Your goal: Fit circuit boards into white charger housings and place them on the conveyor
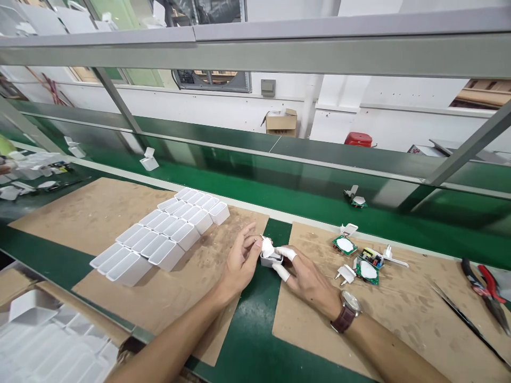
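Note:
Near the middle, a small white plastic case [271,260] is held between both hands over the green gap between two brown sheets. My right hand [309,276], with white finger cots on thumb and forefinger, grips its right side. The fingers of my left hand [241,260] pinch a white part [267,246] at the case's top; its exact kind is partly hidden. To the right lie green circuit boards with white pads [367,269], another such board [345,244] and a white plug piece [346,274]. Rows of open white plastic cases [159,229] stand on the left sheet.
Red-handled pliers [489,290] and tweezers [459,308] lie far right. A cardboard box [120,330] of white cases is at lower left. Several parts, including a white case [149,159], sit on the green belt [247,181]. A metal frame [255,56] crosses above.

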Motion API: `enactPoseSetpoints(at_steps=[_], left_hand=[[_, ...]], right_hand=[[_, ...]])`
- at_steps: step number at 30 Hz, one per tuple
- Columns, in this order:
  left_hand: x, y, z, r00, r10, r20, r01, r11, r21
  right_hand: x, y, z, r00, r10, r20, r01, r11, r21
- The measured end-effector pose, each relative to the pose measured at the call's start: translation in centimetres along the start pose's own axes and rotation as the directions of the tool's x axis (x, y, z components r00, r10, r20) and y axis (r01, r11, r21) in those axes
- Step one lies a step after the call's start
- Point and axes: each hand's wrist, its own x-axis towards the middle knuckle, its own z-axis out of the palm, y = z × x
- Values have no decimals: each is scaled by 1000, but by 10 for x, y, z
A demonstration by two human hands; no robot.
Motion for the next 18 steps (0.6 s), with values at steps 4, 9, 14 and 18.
enactPoseSetpoints(at_steps=[4,9,14,18], left_hand=[[0,-4,-1,1000,18,2,-18,1000,1],[1,-6,-1,1000,11,4,-11,1000,10],[1,-7,-1,1000,26,-5,-26,999,36],[1,-8,-2,1000,20,-8,-20,999,34]], right_hand=[[2,-1,0,1000,-13,17,13,1000,-24],[1,1,1,1000,-11,-7,11,1000,-29],[3,3,2,997,-75,0,75,997,-24],[3,1,1,995,-91,-30,90,995,-36]])
